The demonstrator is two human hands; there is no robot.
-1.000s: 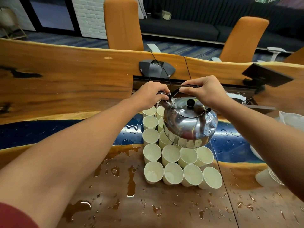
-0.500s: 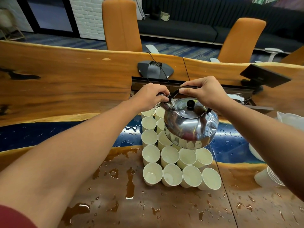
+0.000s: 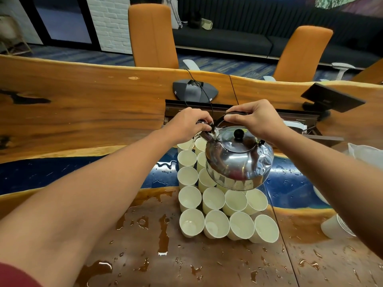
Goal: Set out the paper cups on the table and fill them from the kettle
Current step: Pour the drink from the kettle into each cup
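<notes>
Kettle (image 3: pixel 238 160) held in the air over the far rows of cups (image 3: pixel 213 206), tipped toward the left. Right hand (image 3: pixel 257 119) grips the black handle; left hand (image 3: pixel 188 126) pinches the spout end. Against half a second ago: kettle position nearly the same, tilt slightly greater, and a thin stream now shows below the spout, falling toward the far-left cup (image 3: pixel 185 145). Judgement: pour into the back row is under way; near cups hold only a little water, so filling is far from done. Cups stand packed rim to rim, no gaps between. Table (image 3: pixel 83 112) is wet with puddles near the block. Open room lies left of the cups; stacked containers (image 3: pixel 335 226) crowd the right.
</notes>
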